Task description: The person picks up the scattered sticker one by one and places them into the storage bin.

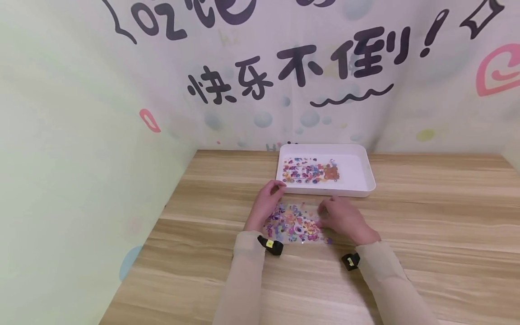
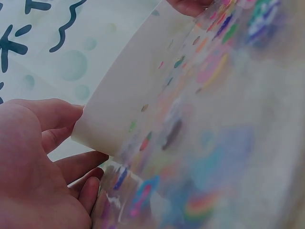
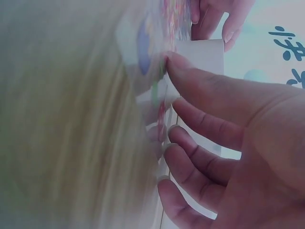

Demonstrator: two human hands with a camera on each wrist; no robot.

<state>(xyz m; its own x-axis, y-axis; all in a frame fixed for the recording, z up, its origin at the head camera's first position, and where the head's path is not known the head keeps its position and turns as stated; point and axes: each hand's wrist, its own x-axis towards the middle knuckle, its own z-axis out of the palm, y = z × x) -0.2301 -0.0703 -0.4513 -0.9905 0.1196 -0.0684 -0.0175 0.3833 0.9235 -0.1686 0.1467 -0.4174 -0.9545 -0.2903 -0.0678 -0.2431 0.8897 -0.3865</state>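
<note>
A clear sticker sheet (image 1: 293, 225) covered in small colourful stickers lies in front of the white tray (image 1: 365, 191), between the two hands. My right hand (image 1: 343, 219) pinches its right edge; in the right wrist view the thumb (image 3: 200, 86) is on the sheet with the fingers curled behind it. At the tray's near left corner, my left hand (image 1: 266, 203) has its fingers loosely bent. Its fingertips (image 2: 76, 113) overlap the tray's edge in the left wrist view, and the lower fingers are beside the sheet's edge.
Inside the tray lie more sticker pieces (image 1: 302, 171), among them a brown bear-like one (image 1: 331, 172). The wooden table (image 1: 447, 216) reaches back to a printed wall sheet (image 1: 243, 126). Black wrist devices (image 1: 271, 245) sit at both sleeve cuffs.
</note>
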